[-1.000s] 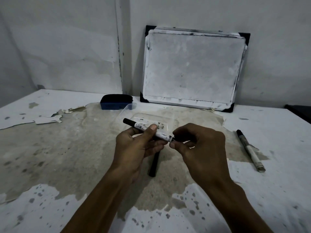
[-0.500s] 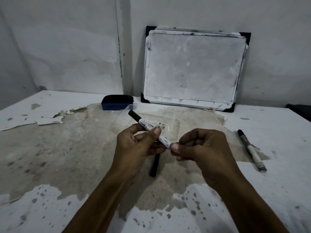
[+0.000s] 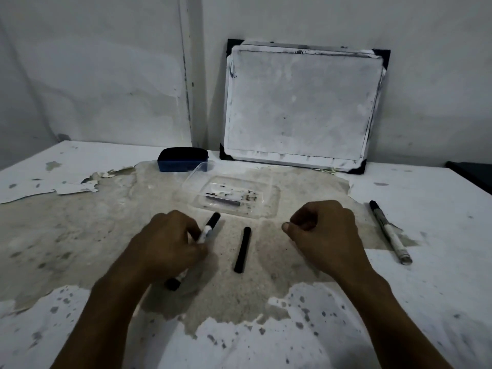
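Gripping the marker [image 3: 210, 227] around its middle, the left hand [image 3: 167, 246] holds it low on the desk [image 3: 426, 315], its long axis slanting from near-left to far-right. It seems light, stiff and smooth, so mid-barrel is the safest hold. The right hand [image 3: 327, 235] is curled, with nothing visible inside.

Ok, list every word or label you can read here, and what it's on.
None can be read.
Held marker, in the left hand: markings on the white barrel, too blurred.
Second marker, lying at right: worn label, unreadable.
Whiteboard: only smears, no writing.
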The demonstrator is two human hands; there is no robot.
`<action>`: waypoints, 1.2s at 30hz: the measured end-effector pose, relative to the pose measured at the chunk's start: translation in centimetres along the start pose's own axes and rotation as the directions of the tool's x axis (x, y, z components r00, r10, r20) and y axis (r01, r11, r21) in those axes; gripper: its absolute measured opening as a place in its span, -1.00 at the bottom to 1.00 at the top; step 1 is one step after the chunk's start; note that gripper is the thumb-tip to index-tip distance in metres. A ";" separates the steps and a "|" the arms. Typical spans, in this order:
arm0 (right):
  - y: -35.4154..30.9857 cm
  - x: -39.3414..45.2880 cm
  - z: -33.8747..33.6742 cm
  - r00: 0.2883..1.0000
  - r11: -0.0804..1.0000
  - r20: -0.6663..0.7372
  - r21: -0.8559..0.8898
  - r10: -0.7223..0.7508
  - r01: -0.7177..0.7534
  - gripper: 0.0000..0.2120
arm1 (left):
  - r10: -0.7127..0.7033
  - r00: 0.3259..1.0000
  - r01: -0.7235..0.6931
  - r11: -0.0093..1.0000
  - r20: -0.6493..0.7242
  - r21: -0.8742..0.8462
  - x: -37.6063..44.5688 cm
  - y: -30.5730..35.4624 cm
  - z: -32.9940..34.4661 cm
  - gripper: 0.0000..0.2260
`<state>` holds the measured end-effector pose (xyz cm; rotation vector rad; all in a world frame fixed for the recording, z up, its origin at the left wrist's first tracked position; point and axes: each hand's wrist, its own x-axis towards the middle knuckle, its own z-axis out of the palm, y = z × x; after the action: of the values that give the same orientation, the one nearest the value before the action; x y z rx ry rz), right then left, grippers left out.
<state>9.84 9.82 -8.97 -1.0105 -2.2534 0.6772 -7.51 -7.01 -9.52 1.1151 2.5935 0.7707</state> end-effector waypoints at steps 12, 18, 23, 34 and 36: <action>4.3 1.7 -2.7 0.935 0.919 -0.292 -0.274 0.201 -0.284 -0.72 | -0.072 0.996 0.064 0.991 0.061 0.120 0.3 -0.8 0.3 -0.65; 6.8 1.6 -2.7 0.862 0.752 -0.236 -0.422 0.448 -0.506 -0.54 | -0.066 0.997 0.060 0.992 0.044 0.113 0.0 -0.6 0.3 -0.61; 7.2 1.8 -2.3 0.878 0.827 -0.200 -0.297 0.435 -0.477 -0.55 | -0.076 0.995 0.070 0.992 0.059 0.106 -0.1 -0.5 0.3 -0.49; -1.1 -0.1 -1.6 0.890 0.235 0.444 0.881 -0.106 -0.411 -0.60 | 0.083 0.971 -0.218 0.692 -0.224 -0.688 -0.9 3.3 0.8 -0.56; -2.4 -0.9 -0.8 0.823 0.179 0.525 0.850 -0.219 -0.495 -0.58 | 0.154 0.982 -0.177 0.542 -0.110 -0.822 -1.2 4.0 1.1 -0.57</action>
<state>9.70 7.85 -7.19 -0.2783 -1.3710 2.3973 -3.77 -5.14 -8.26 0.9925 1.6896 1.8042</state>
